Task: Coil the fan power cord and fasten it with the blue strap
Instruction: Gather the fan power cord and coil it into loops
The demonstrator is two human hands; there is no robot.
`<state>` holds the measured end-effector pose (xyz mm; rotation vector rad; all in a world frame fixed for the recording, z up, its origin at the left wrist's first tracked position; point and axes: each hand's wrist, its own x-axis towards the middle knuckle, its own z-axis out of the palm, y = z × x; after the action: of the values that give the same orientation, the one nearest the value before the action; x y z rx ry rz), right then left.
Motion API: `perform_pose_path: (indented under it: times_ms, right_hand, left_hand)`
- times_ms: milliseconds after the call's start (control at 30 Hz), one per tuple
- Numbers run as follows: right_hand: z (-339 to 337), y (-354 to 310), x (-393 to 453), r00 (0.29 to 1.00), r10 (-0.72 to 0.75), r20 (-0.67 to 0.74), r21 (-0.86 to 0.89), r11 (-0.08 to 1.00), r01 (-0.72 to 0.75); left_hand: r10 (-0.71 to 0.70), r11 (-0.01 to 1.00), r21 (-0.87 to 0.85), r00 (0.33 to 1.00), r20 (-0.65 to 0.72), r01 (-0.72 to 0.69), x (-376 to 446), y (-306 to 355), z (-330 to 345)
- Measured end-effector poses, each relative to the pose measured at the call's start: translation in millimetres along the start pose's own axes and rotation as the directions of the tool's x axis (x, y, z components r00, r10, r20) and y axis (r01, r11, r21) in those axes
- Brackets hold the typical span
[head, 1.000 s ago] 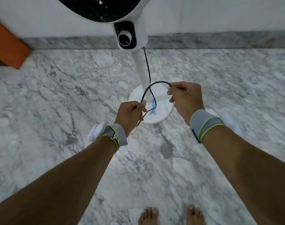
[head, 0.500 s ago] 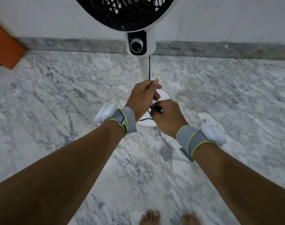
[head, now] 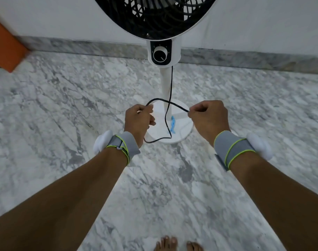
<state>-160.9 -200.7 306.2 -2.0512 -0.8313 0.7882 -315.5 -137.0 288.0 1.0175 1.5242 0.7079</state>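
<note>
A thin black power cord (head: 170, 87) drops from the fan's control housing down along the white pole. It bends into a loop over the round white base (head: 181, 122). My left hand (head: 138, 120) is closed on the cord at the loop's left side. My right hand (head: 208, 115) pinches the cord's other stretch at the right, about a hand's width away. Between them the cord arches up and crosses the hanging part. The blue strap (head: 172, 126) lies loose on the base, below the loop, untouched by either hand.
The pedestal fan (head: 154, 15) with black grille and a round dial (head: 160, 55) stands against a white wall. The floor is grey-veined marble. An orange object (head: 4, 49) sits at the far left. My bare toes (head: 178, 244) show at the bottom edge.
My hands, close together half a second ago, have moved apart, drawing the cord into a wider loop. The view has tilted up, showing more of the fan head.
</note>
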Motion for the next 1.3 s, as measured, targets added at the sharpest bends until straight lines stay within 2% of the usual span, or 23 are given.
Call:
perform_pose_path:
  times_ms: [100, 133, 200, 333, 467, 567, 667, 767, 833, 900, 1033, 1100, 1133, 1233, 1300]
  right_hand:
    - [2.4, -1.5, -4.5, 0.964, -0.09, 0.249, -0.086, 0.99, 0.115]
    - [4.0, -4.7, -7.1, 0.94, -0.123, 0.319, -0.099, 0.982, 0.163]
    - [4.5, -13.1, -12.0, 0.907, -0.192, 0.374, -0.041, 0.974, 0.223]
    - [2.1, -31.6, -15.2, 0.874, -0.324, 0.363, 0.056, 0.944, 0.326]
    - [-4.1, -42.7, -7.2, 0.919, -0.322, 0.228, 0.157, 0.944, 0.292]
    - [-4.3, -40.7, -4.6, 0.928, -0.326, 0.183, 0.115, 0.944, 0.309]
    - [-7.1, -34.4, -5.2, 0.923, -0.279, 0.264, 0.176, 0.955, 0.238]
    - [-11.4, -28.5, -4.6, 0.902, -0.272, 0.336, 0.255, 0.948, 0.191]
    - [-10.7, -28.0, -2.5, 0.91, -0.307, 0.277, 0.205, 0.945, 0.256]
    - [-6.5, -29.6, -0.9, 0.914, -0.335, 0.226, 0.139, 0.94, 0.311]
    - [-7.1, -27.2, 2.1, 0.935, -0.332, 0.122, 0.085, 0.942, 0.323]
    - [-11.3, -22.7, 9.5, 0.968, -0.25, 0.024, 0.112, 0.963, 0.246]
    - [-13.0, -20.8, 11.7, 0.984, -0.18, 0.018, 0.166, 0.971, 0.175]
    - [-12.0, -16.8, 11.8, 0.995, -0.021, 0.095, 0.303, 0.953, -0.009]
    - [-7.5, -17.0, 8.0, 0.991, -0.01, 0.134, 0.244, 0.97, -0.023]
  left_hand:
    - [0.026, 0.986, -0.168, 1.0, 0.012, -0.024, -3.3, 3.5, 6.0]
    - [0.064, 0.981, -0.185, 0.997, 0.042, -0.055, -4.3, 8.0, 10.8]
    - [0.143, 0.981, -0.151, 0.982, 0.126, -0.123, -8.0, 17.3, 21.4]
    - [0.117, 0.992, 0.008, 0.957, 0.265, -0.123, -15.4, 26.9, 26.9]
    - [0.05, 0.997, 0.029, 0.876, 0.479, -0.072, -26.1, 28.7, 23.6]
    - [-0.016, 0.998, 0.053, 0.821, 0.571, -0.017, -33.4, 28.7, 24.3]
    - [-0.062, 0.998, 0.048, 0.755, 0.652, 0.041, -36.4, 32.5, 22.5]
    - [-0.062, 0.997, 0.013, 0.72, 0.691, 0.073, -36.9, 36.3, 22.3]
    - [-0.016, 0.998, -0.036, 0.732, 0.682, 0.055, -41.7, 37.3, 27.8]
    - [0.04, 0.99, -0.129, 0.777, 0.628, 0.053, -46.3, 34.9, 33.8]
    - [0.068, 0.984, -0.175, 0.83, 0.553, 0.036, -44.6, 21.5, 31.5]
    - [0.041, 0.987, -0.149, 0.833, 0.551, 0.051, -43.7, 15.9, 24.0]
    - [0.031, 0.991, -0.124, 0.837, 0.547, 0.044, -44.0, 14.5, 21.4]
    - [0.049, 0.989, -0.147, 0.875, 0.481, 0.025, -43.4, 13.2, 23.3]
    - [0.071, 0.987, -0.161, 0.894, 0.442, 0.002, -43.9, 15.2, 29.8]
